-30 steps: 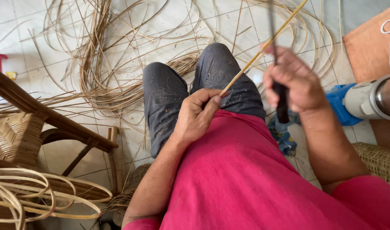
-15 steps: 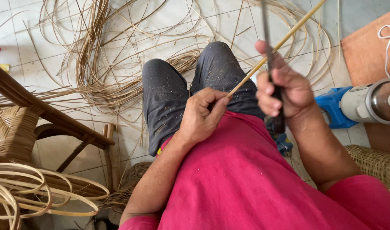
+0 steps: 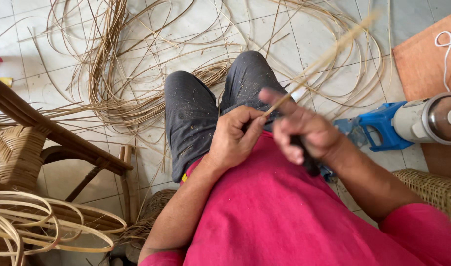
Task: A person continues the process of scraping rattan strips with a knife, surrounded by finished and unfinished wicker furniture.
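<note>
My left hand (image 3: 234,139) pinches the near end of a thin pale rattan strip (image 3: 320,61) that runs up and to the right, blurred by motion. Close beside it, my right hand (image 3: 301,131) is closed around a dark knife handle (image 3: 306,158); the handle sticks out below the fist and the blade is hidden by my fingers. Both hands meet over my lap, above my grey trousers (image 3: 201,108) and pink shirt (image 3: 284,216).
Loose rattan strips (image 3: 112,74) lie tangled over the tiled floor. A wooden chair frame (image 3: 48,133) with woven cane stands at left, coiled strips (image 3: 33,226) below it. A blue and white power tool (image 3: 407,123) and a wicker basket (image 3: 432,189) sit at right.
My right hand with the knife has drawn down along the strip toward my left hand. The strip's far end has swung and blurred.
</note>
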